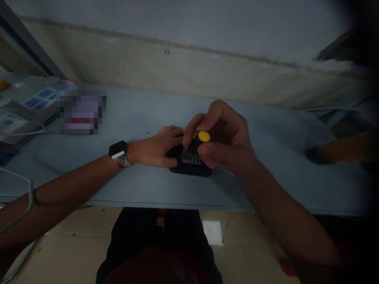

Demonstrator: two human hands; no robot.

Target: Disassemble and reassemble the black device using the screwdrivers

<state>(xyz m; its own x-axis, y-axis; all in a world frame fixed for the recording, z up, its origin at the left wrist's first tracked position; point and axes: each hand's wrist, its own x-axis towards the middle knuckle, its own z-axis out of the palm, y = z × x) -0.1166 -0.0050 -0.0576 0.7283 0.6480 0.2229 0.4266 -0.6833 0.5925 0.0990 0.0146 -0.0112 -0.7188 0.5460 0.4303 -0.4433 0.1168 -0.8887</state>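
A black rectangular device [191, 169] with a printed label on its upper face lies on the table in front of me. My left hand [158, 148] steadies it from the left, thumb at the near side and fingers stretched toward its far side. Above the label, my right hand [227, 138] pinches a short screwdriver [203, 137] with a black handle and a yellow end cap. The screwdriver tilts down toward the device; its tip is too dark to tell whether it touches a screw.
On the left stand a clear plastic box [38, 102] with blue-and-white labels and a pixelated flat item [83, 114]. A pale cable [31, 189] loops at the left edge. An orange cylindrical object [340, 149] with a dark end lies right. A wall [177, 75] backs the table.
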